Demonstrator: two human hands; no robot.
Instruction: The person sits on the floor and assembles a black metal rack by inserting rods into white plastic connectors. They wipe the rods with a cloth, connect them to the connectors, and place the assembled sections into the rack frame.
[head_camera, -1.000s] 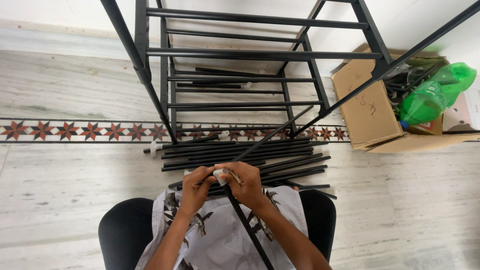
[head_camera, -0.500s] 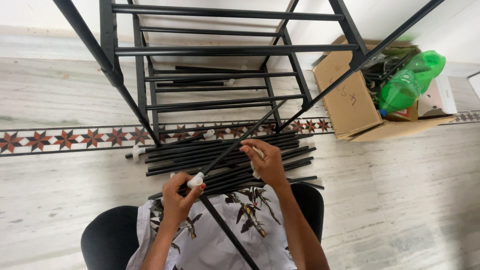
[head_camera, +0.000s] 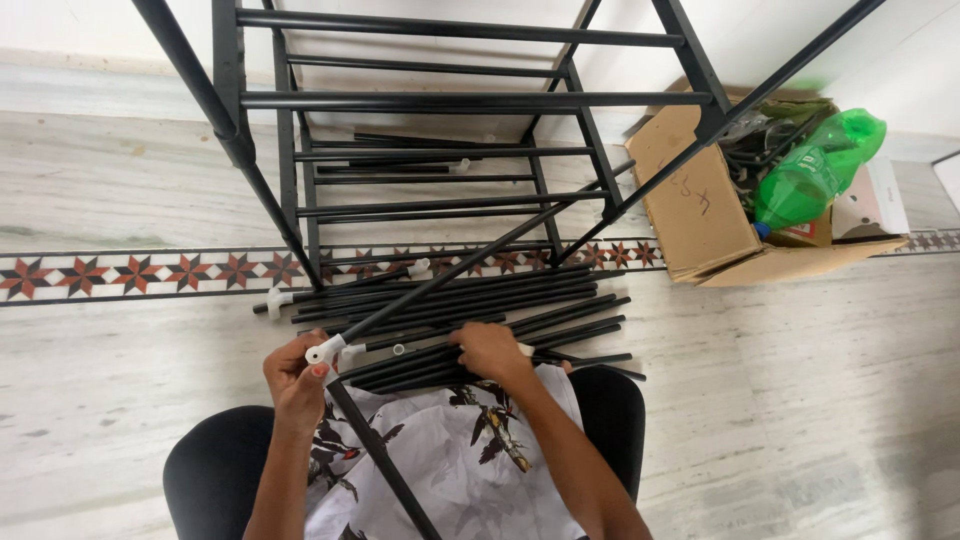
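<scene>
Two hands work above my lap. My left hand (head_camera: 297, 380) is closed around a white connector (head_camera: 322, 350) that joins two black rods: one slants back across my patterned shirt (head_camera: 450, 470), the other, a long rod (head_camera: 470, 260), rises toward the black rack frame (head_camera: 440, 100). My right hand (head_camera: 490, 350) rests on the pile of black rods (head_camera: 470, 315) on the floor (head_camera: 120, 400) before my knees, fingers curled, seemingly gripping one. Beyond the pile runs the star-patterned tile border (head_camera: 130, 272). Farther right sits a cardboard box (head_camera: 700, 215) holding a green plastic bottle (head_camera: 815, 170).
</scene>
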